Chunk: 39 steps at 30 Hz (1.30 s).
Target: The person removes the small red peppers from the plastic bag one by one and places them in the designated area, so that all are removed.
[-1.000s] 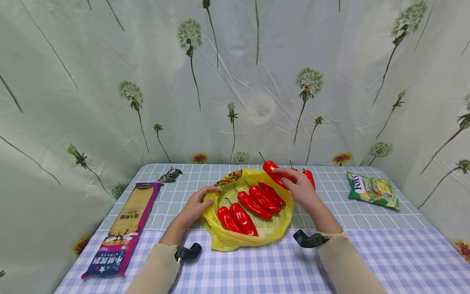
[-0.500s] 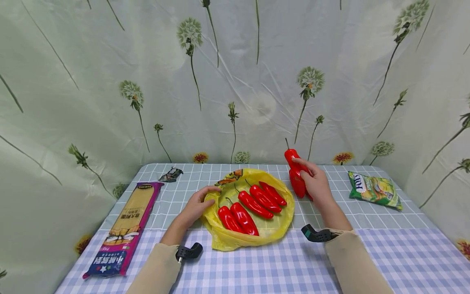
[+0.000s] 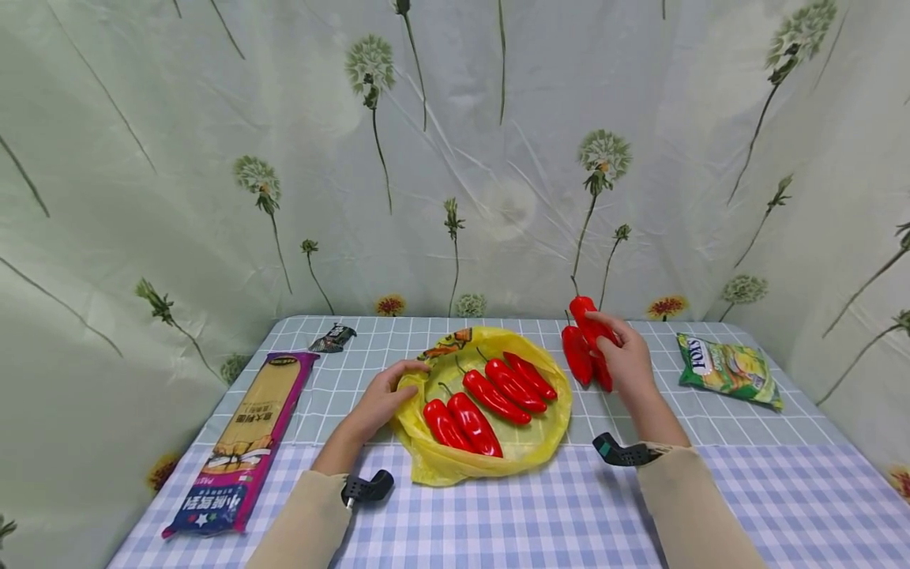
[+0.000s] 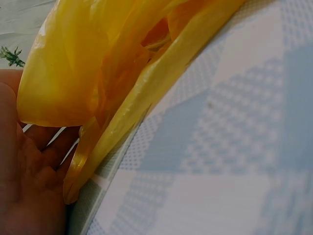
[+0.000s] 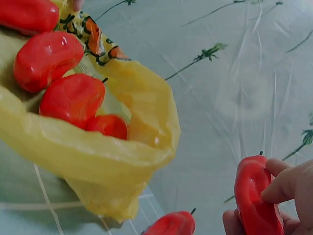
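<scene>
In the head view a yellow plastic bag (image 3: 498,468) lies with its mouth spread wide and several red peppers (image 3: 496,397) inside it. My left hand (image 3: 380,397) grips the left side of its rim; the left wrist view has the yellow film (image 4: 58,78) between thumb and fingers. To the right of the bag, my right hand (image 3: 631,357) pinches another red pepper (image 5: 255,198) by its body, stem pointing up and away. A red pepper (image 3: 577,356) lies just left of the held one, and part of another shows beneath the right hand.
A long pasta packet (image 3: 249,442) lies along the left side of the table. Behind it is a small black wrapper (image 3: 332,339). A green candy bag (image 3: 728,370) sits at the right. A flowered curtain (image 3: 490,158) hangs along the table's back edge.
My right hand has carried its pepper from over the bag's far right edge to the right and lowered it beside the loose peppers. The left hand has stayed at the rim.
</scene>
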{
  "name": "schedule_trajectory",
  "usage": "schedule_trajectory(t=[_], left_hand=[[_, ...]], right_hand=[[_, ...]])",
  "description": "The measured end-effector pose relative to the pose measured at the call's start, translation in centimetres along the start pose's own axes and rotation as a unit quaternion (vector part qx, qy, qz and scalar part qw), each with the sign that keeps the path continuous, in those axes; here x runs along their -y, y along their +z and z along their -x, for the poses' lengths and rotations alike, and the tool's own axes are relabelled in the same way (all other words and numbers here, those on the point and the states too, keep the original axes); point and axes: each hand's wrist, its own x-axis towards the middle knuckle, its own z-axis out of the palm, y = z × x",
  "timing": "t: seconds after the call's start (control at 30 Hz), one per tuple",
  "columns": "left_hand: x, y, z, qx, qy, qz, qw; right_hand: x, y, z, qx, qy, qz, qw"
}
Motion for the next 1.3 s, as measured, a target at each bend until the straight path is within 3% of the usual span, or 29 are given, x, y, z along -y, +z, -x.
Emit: schedule_trajectory(t=[0.5, 0.87, 1.3], left_hand=[[0.2, 0.3, 0.0, -0.006, -0.013, -0.004, 0.9999], [0.3, 0.1, -0.2, -0.004, -0.009, -0.005, 0.9999], [0.3, 0.1, -0.2, -0.005, -0.003, -0.005, 1.0]], right_hand=[[-1.6, -0.6, -0.6, -0.046, 0.037, -0.03, 0.998], [-2.2, -1.3, -1.2, -0.071, 0.088, -0.046, 0.993], [-3.5, -2.3, -1.7, -0.094, 0.103, -0.035, 0.99]])
